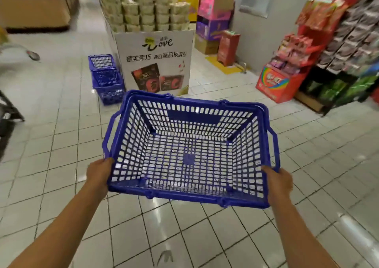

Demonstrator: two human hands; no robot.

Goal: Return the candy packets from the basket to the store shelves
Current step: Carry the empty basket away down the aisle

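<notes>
Head view: I carry a blue basket (190, 151) level over the tiled floor (61, 108), my left hand (99, 172) and right hand (279, 182) each gripping a near corner to steady it. No candy packets lie inside; stacked baskets (106, 81) stand beyond it, apparently its destination.

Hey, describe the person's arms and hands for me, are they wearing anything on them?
Both arms are bare up to the frame's edge, with no sleeves in view. The left hand and right hand have no gloves, and no watch, bracelet or ring shows on the parts visible.
</notes>
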